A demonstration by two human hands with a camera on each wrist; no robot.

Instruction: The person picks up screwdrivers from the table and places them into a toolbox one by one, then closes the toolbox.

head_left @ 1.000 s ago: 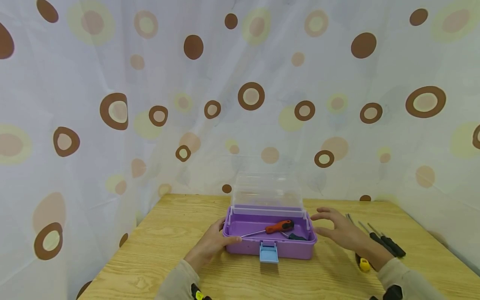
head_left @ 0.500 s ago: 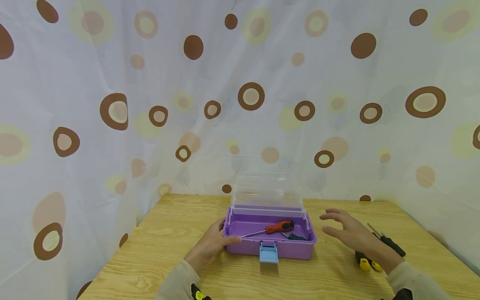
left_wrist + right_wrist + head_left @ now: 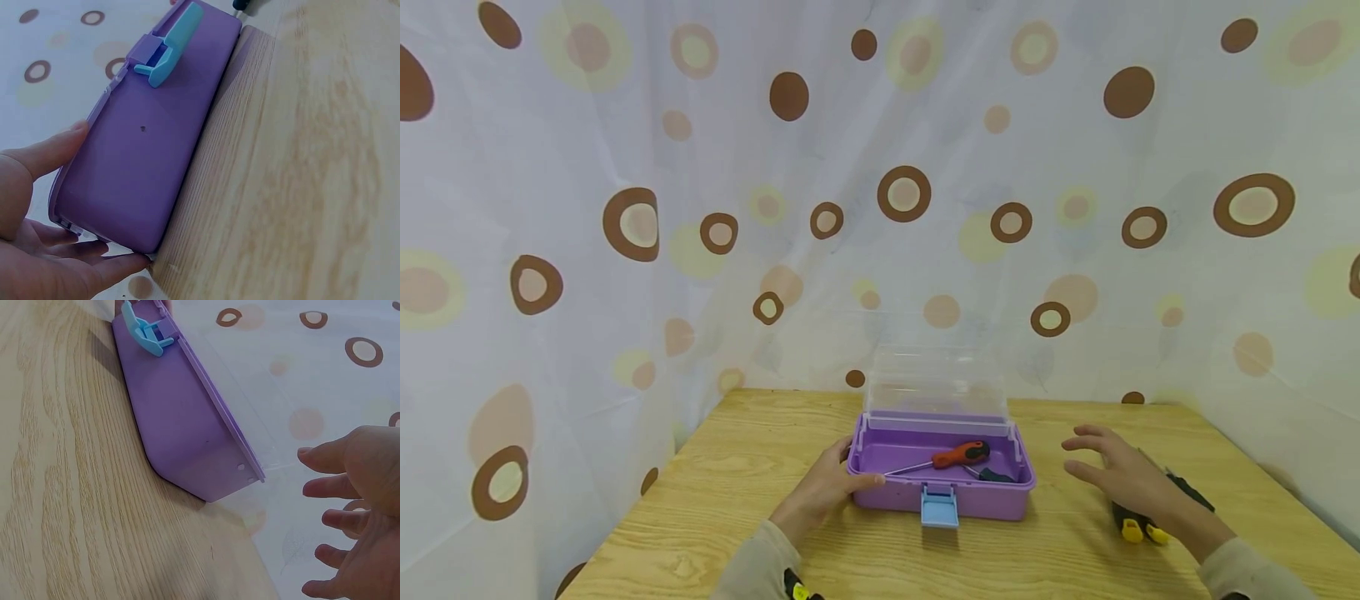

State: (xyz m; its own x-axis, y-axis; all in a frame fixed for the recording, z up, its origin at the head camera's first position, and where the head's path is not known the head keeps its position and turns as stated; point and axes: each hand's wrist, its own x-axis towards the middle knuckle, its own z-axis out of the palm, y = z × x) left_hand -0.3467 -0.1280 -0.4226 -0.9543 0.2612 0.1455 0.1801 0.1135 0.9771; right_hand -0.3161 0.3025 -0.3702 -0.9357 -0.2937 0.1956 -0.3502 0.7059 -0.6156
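A purple toolbox stands on the table, its clear lid raised and its pale blue latch hanging down in front. Inside lie a red-and-black screwdriver and a dark-handled tool, partly hidden by the front wall. My left hand holds the box's left end; in the left wrist view the thumb lies on the rim and the fingers reach along the end wall. My right hand hovers right of the box, fingers apart and holding nothing, as the right wrist view also shows.
Beneath and beyond my right hand lie black-handled tools, partly covered by it, and dark handles with yellow ends. The wooden table meets a dotted curtain at the back and sides.
My right hand has moved away from the box's right end, rightward over the loose tools. The left hand and the toolbox have stayed in place.
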